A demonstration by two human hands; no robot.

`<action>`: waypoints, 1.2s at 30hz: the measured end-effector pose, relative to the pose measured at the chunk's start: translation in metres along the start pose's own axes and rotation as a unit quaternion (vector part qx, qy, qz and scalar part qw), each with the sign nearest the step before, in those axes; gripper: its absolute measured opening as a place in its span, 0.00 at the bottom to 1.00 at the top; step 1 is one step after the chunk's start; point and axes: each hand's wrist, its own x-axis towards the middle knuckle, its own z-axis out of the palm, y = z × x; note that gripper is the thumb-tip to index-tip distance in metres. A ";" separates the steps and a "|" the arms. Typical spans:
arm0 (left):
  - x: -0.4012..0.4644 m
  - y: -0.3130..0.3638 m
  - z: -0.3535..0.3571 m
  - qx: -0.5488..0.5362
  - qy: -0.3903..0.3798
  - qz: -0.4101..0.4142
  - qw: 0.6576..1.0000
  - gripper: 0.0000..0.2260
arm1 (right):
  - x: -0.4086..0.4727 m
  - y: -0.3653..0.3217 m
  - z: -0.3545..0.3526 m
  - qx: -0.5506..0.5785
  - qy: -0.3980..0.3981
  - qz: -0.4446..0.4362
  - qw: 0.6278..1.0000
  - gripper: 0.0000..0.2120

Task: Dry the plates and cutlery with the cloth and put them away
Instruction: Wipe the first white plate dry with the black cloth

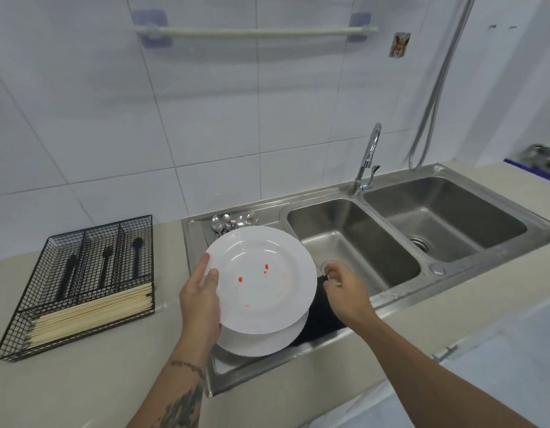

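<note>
Your left hand (201, 291) grips the spotted plate (264, 279) mid-frame; right hand (344, 291), fingers curled, pinches the black cloth (321, 316).

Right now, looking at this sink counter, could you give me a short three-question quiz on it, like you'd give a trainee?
1. True or false: the left hand grips the rim of the top plate.
2. Which marks show on that plate? A) red spots B) green streaks C) none
3. Fill in: the wire organizer on the counter holds black cutlery and pale ____.

Key:
1. True; a second plate lies beneath it.
2. A
3. Chopsticks.

Extra: the right hand reaches toward the black cloth beside the plates. The spoons wait behind them, near the sink.
</note>
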 end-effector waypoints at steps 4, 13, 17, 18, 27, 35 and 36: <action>0.001 -0.005 -0.001 0.003 0.027 0.005 1.000 0.18 | 0.005 0.026 0.005 -0.202 -0.083 -0.030 0.975 0.26; 0.003 -0.007 -0.001 0.033 0.067 0.009 0.997 0.19 | 0.013 0.065 0.026 -0.421 -0.206 -0.100 0.878 0.33; 0.005 -0.009 -0.003 0.031 0.083 0.006 0.996 0.19 | 0.020 0.066 0.015 -0.457 -0.177 -0.079 0.868 0.34; 0.005 -0.010 -0.002 0.027 0.082 0.007 0.996 0.19 | 0.020 0.065 0.014 -0.451 -0.168 -0.083 0.872 0.34; 0.005 -0.009 0.010 0.022 0.074 0.002 0.997 0.19 | 0.015 0.067 0.032 -0.426 -0.122 -0.087 0.892 0.33; 0.013 -0.002 0.010 -0.010 0.056 0.006 0.998 0.20 | 0.027 0.065 -0.001 -0.389 -0.113 -0.100 0.909 0.34; 0.014 -0.002 0.011 -0.014 0.047 0.004 0.999 0.20 | 0.025 0.064 -0.005 -0.355 -0.095 -0.100 0.925 0.31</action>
